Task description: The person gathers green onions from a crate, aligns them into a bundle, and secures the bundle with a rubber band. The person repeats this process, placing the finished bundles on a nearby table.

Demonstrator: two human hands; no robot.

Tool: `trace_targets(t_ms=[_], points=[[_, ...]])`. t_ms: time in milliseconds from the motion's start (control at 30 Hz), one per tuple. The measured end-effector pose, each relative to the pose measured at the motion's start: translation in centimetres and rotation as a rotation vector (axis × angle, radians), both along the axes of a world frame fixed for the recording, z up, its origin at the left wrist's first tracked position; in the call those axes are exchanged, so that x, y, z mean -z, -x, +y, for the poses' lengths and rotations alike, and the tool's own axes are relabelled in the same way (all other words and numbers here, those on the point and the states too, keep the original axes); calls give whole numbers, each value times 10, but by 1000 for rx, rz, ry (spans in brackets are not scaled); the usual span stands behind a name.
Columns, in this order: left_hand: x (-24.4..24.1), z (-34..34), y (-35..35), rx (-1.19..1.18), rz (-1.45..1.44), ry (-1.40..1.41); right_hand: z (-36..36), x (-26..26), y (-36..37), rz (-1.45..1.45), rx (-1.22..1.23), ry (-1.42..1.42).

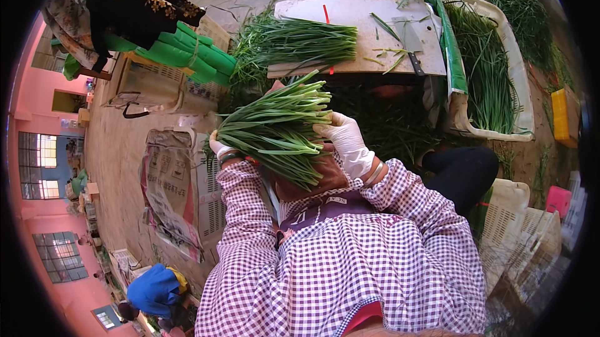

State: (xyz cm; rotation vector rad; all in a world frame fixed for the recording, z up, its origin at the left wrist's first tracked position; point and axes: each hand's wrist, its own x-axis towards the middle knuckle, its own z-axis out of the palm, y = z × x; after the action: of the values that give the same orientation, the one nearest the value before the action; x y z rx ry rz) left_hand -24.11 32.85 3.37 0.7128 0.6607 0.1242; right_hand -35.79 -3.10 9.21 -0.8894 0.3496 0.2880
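A loose bunch of long green leafy stalks, probably Chinese chives (276, 126), lies across both hands above my lap, its pale cut ends to the right. My left hand (221, 147), in a white glove, holds the bunch at its leafy side. At the cut ends, my gloved right hand (344, 137) has thumb and fingers on the stalks. Beyond, a white board (361, 4) carries a second bunch (314, 41), a red strip (326, 14) under it, some trimmed bits and a cleaver (412, 46) with a black handle.
A white plastic crate (525, 98) full of stalks stands right of the board. Left are green bundles (187, 51) on crates and a crate (211, 201) with a printed sack (168, 173). More greens lie on the floor. A person in blue (152, 290) is at lower left.
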Motion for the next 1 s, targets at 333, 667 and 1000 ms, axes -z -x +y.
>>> trace_targets(t_ms=[333, 667, 1000], points=[[-11, -13, -1, -51, 31, -67, -6, -2, 1, -68, 61, -34], [0, -2, -4, 15, 24, -4, -24, 4, -5, -180, 30, 110], [25, 10, -11, 49, 38, 5, -180, 14, 20, -150, 155, 1965]])
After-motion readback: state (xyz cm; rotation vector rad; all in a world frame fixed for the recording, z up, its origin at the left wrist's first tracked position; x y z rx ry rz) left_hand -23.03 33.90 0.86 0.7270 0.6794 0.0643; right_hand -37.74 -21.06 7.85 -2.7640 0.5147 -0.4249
